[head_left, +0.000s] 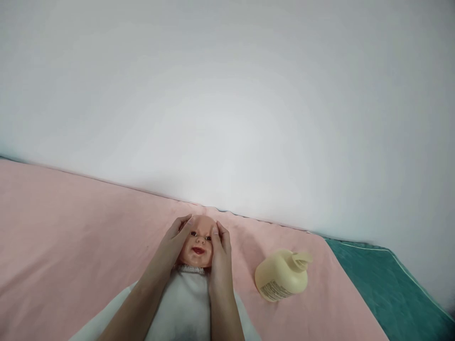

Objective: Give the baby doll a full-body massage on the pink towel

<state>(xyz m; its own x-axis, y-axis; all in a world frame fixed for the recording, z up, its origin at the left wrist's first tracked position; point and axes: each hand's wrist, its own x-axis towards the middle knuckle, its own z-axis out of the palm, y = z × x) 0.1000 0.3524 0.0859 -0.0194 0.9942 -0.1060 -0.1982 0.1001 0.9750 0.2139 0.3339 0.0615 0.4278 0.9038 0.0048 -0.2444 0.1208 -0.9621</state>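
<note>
A baby doll (198,258) lies face up, in a white garment with a ruffled collar (192,269). My left hand (177,237) is curved round one side of its head, the thumb on the temple near the eye. On the opposite side my right hand (222,244) cups the head in the same way, thumb close to the other eye. Both hands press against the head, and their fingertips are partly hidden behind it. My forearms pass over the doll's white garment (185,303) and cover some of it.
A pale yellow pump bottle (280,274) stands on the pink sheet (88,237), to the right of the doll. Beyond the sheet's right edge shows a green surface (384,279) with a light trim line. A plain white wall (227,104) rises along the far side.
</note>
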